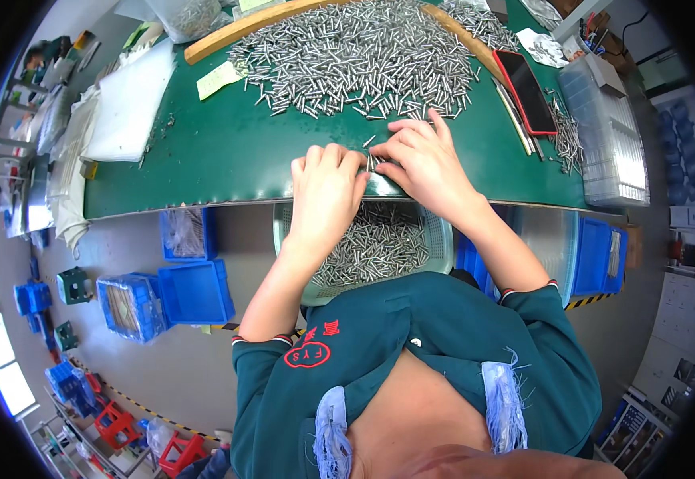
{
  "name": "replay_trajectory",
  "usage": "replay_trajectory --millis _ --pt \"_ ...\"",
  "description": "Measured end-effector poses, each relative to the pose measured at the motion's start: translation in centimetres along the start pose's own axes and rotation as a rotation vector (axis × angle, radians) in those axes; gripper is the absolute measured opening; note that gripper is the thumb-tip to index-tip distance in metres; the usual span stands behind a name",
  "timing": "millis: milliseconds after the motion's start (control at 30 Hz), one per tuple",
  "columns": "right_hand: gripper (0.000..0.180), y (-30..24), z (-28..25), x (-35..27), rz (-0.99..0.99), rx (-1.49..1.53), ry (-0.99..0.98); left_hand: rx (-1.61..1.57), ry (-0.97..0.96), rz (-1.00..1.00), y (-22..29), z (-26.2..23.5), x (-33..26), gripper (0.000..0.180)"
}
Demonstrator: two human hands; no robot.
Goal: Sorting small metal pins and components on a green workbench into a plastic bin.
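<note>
At the front edge of the green table, a few small metal pins (373, 162) lie between my two hands. My left hand (325, 185) rests just left of them, its fingers curled together and their undersides hidden. My right hand (426, 160) is at their right, thumb and index finger apart beside the pins, the other fingers spread. One more pin (369, 141) lies just beyond. A large heap of the same pins (363, 60) covers the far middle of the table. Below the edge, in front of my body, a pale green basket (442, 247) holds many pins (375, 247).
Wooden strips (232, 33) border the heap. A red-edged phone (526, 92), thin sticks (514, 120) and a clear plastic box (603, 132) stand to the right. A yellow note (220, 80) and a white sheet (130, 104) lie left. Blue bins (196, 291) sit on the floor.
</note>
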State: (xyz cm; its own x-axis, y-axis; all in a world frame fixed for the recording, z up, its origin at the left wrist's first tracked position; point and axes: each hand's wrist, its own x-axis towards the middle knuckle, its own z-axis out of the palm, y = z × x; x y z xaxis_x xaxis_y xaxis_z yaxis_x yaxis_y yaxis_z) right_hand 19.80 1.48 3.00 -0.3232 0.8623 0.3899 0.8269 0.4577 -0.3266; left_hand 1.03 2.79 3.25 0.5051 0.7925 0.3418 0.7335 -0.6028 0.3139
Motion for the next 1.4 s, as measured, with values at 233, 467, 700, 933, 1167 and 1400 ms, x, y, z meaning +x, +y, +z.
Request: replay_trajectory --millis 233,467,700,933,1167,1400 --pt "0.023 -0.8 -0.4 -0.9 0.023 0.052 0.027 -0.045 0.07 -0.024 0.7 0.4 -1.2 0.013" --pt "0.014 -0.6 -0.1 -0.9 -0.022 -0.084 0.066 -0.055 0.093 -0.043 -0.2 0.6 0.2 0.013" --pt "0.008 -0.8 -0.6 -0.8 0.051 -0.02 0.078 0.036 0.101 -0.072 -1.5 1.7 3.1 0.014" --pt "0.012 0.0 -0.6 -1.2 0.188 0.13 0.145 -0.001 -0.034 -0.131 -0.2 -0.5 -0.2 0.015" --pt "0.013 0.7 -1.9 -0.8 0.294 0.244 0.102 -0.176 0.065 0.011 1.2 0.9 0.0 0.027" --pt "0.014 8.6 -5.2 3.4 0.122 -0.155 0.324 -0.197 0.013 0.055 0.1 0.8 -0.3 0.017"
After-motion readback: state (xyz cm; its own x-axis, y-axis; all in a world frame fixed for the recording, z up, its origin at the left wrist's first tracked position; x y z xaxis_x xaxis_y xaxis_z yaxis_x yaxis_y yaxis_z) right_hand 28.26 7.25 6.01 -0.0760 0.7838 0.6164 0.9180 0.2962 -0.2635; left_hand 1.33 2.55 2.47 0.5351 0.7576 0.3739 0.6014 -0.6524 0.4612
